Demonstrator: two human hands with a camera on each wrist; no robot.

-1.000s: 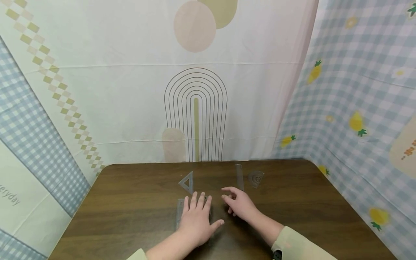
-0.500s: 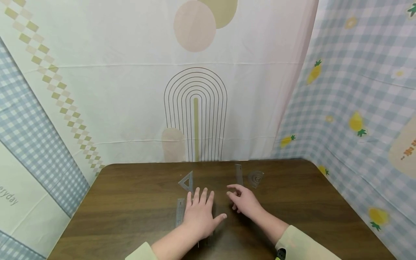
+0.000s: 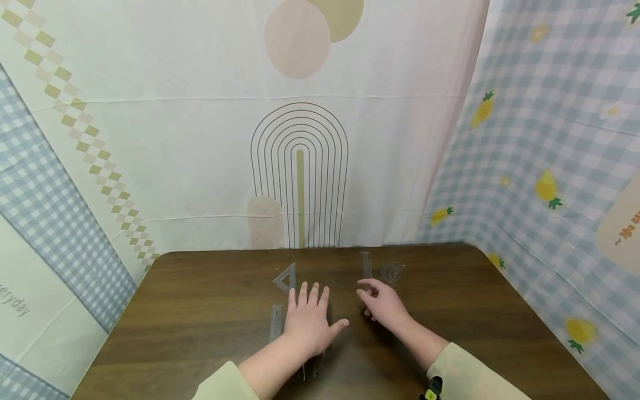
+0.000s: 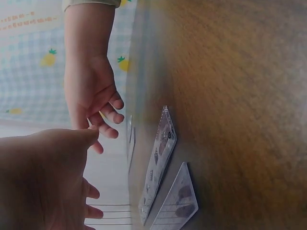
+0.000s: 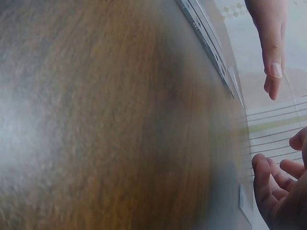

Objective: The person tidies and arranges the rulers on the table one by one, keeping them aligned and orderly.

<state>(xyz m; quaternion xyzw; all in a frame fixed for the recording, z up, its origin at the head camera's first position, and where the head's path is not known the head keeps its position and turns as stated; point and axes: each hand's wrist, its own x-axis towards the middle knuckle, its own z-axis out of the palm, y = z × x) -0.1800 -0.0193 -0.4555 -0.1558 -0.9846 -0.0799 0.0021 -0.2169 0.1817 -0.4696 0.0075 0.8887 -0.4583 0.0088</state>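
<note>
My left hand (image 3: pixel 309 328) hovers palm down with fingers spread, holding nothing. Beneath it lies a clear stencil template (image 4: pixel 157 165) with small cutouts, mostly hidden in the head view. Beside that hand, on its left, a clear straight ruler (image 3: pixel 275 323) lies flat. Just beyond the fingertips is a clear set square (image 3: pixel 286 279). My right hand (image 3: pixel 387 304) is above the table with loosely bent fingers and nothing in them. Ahead of it lie a second straight ruler (image 3: pixel 366 264) and a clear protractor (image 3: pixel 392 272), both partly covered by the hand in the head view.
The brown wooden table (image 3: pixel 200 311) reaches back to a white printed cloth (image 3: pixel 200 166). A blue checked cloth (image 3: pixel 525 139) hangs along the right side. The right wrist wears a dark watch-like device (image 3: pixel 432 388).
My left hand has moved forward and slightly right, uncovering more of the ruler and the template's near end. My right hand has drifted to the right. The drawing tools stay put.
</note>
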